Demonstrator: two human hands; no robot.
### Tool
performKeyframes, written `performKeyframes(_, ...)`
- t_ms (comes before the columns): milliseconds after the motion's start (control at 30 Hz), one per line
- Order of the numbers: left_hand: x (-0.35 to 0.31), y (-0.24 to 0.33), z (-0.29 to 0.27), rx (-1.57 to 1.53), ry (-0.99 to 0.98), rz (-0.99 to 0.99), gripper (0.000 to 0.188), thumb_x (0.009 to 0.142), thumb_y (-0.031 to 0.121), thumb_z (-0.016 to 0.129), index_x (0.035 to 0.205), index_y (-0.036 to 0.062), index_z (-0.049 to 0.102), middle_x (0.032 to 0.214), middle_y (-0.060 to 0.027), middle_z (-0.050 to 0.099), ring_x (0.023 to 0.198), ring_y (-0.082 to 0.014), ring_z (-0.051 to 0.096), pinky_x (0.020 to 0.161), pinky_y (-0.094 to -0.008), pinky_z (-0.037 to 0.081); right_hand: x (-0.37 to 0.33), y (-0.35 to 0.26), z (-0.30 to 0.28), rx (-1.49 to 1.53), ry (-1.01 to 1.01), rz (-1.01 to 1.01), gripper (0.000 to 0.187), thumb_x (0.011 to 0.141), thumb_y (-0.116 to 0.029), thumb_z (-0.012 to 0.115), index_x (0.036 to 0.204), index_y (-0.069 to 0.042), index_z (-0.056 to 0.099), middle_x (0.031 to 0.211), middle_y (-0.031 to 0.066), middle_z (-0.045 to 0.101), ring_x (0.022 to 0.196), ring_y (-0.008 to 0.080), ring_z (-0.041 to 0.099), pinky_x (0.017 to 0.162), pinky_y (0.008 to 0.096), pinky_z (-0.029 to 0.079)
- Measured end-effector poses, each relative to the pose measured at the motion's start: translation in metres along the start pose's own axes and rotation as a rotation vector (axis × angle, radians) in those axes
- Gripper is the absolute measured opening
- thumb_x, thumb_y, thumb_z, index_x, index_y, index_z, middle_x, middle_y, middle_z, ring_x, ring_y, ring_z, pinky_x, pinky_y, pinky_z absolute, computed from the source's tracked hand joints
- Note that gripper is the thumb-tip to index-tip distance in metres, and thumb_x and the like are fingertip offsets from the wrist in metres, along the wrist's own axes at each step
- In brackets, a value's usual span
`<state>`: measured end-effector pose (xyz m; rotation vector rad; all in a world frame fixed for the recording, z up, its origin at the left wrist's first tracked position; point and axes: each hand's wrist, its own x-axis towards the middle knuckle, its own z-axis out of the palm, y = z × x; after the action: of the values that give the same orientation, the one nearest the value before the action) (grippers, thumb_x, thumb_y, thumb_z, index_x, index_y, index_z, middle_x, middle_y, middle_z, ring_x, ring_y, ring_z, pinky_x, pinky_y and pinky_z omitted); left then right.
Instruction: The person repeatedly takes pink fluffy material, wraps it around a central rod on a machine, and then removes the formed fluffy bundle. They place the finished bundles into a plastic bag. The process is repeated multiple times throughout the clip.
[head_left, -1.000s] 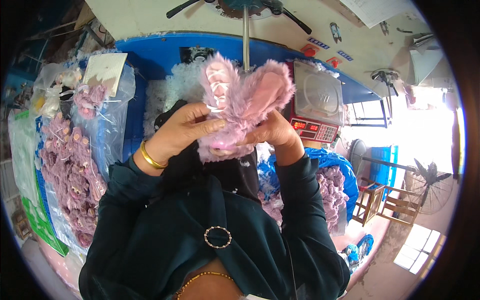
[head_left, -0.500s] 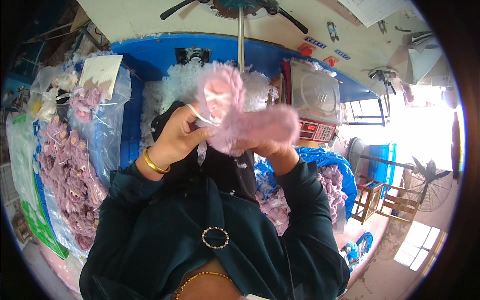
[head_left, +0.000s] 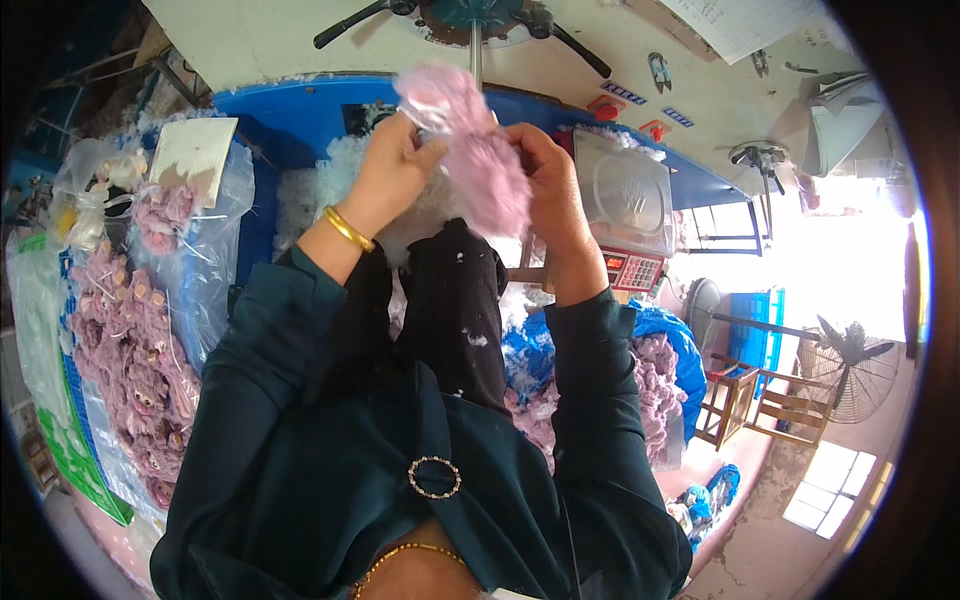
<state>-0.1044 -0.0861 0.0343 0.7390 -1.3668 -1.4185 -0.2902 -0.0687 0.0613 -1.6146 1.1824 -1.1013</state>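
Between my hands is a fluffy pink plush toy piece (head_left: 485, 180), somewhat blurred, with a white patch or strap at its upper left. My left hand (head_left: 395, 170), with a gold bangle at the wrist, pinches it at that white part. On the other side my right hand (head_left: 548, 185) grips its edge, fingers partly hidden by the fur. Just behind the piece a slim metal tube (head_left: 476, 50) comes down from a machine with black handles; whether they touch I cannot tell. White fluffy stuffing (head_left: 345, 165) lies in the blue bin beneath.
Several pink plush pieces (head_left: 130, 350) are heaped on plastic at the left. More pink plush (head_left: 655, 390) fills a blue bag at the right. A scale (head_left: 632, 268) with a clear tub (head_left: 625, 190) stands right of my hands. Small snips (head_left: 659, 72) lie on the table.
Both hands have moved farther away, up toward the metal tube, carrying the plush piece. Its long part, which pointed right, now slants down toward me.
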Motion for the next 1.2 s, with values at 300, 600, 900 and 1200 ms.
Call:
performKeyframes(300, 0.027, -0.033, -0.031, -0.231, -0.027, -0.269, 0.029, 0.092, 0.026, 0.058, 0.106, 0.0017, 0.061, 0.095, 0.0009, 0.062, 0.091, -0.0060, 0.056, 0.078, -0.0216, 0.045, 0.076, 0.003, 0.024, -1.232, 0.309, -0.214, 0.038, 0.086, -0.031, 0.051, 0.076, 0.002, 0.066, 0.077, 0.0255, 0.063, 0.067, 0.0415, 0.061, 0.060, 0.0426, 0.051)
performKeyframes(600, 0.010, -0.013, -0.022, -0.292, -0.015, -0.273, 0.041, 0.092, 0.027, 0.058, 0.122, 0.0002, 0.052, 0.111, -0.0058, 0.059, 0.104, -0.0124, 0.052, 0.090, -0.0264, 0.042, 0.076, 0.022, 0.015, -0.989, 0.415, -0.520, 0.021, 0.089, -0.012, 0.051, 0.101, -0.011, 0.069, 0.076, 0.0138, 0.063, 0.065, 0.0345, 0.060, 0.057, 0.0405, 0.048)
performKeyframes(900, -0.021, -0.008, 0.005, 0.923, 0.043, 0.182, 0.032, 0.080, 0.019, 0.066, 0.103, 0.0028, 0.052, 0.095, -0.0165, 0.060, 0.077, -0.0371, 0.060, 0.064, -0.0418, 0.049, 0.028, -0.007, 0.025, -0.078, 0.189, -0.146, 0.026, 0.079, -0.023, 0.066, 0.099, -0.008, 0.060, 0.090, 0.0173, 0.063, 0.081, 0.0372, 0.060, 0.071, 0.0383, 0.049)
performKeyframes(1200, 0.003, 0.015, 0.041, 0.845, 0.360, 0.105, 0.050, 0.069, 0.030, 0.079, 0.097, 0.0002, 0.050, 0.091, -0.0178, 0.058, 0.079, -0.0342, 0.059, 0.067, -0.0375, 0.048, 0.138, 0.035, 0.023, -0.156, 0.552, -0.003, 0.031, 0.074, -0.026, 0.059, 0.092, -0.001, 0.063, 0.087, 0.0222, 0.065, 0.085, 0.0413, 0.062, 0.075, 0.0417, 0.050)
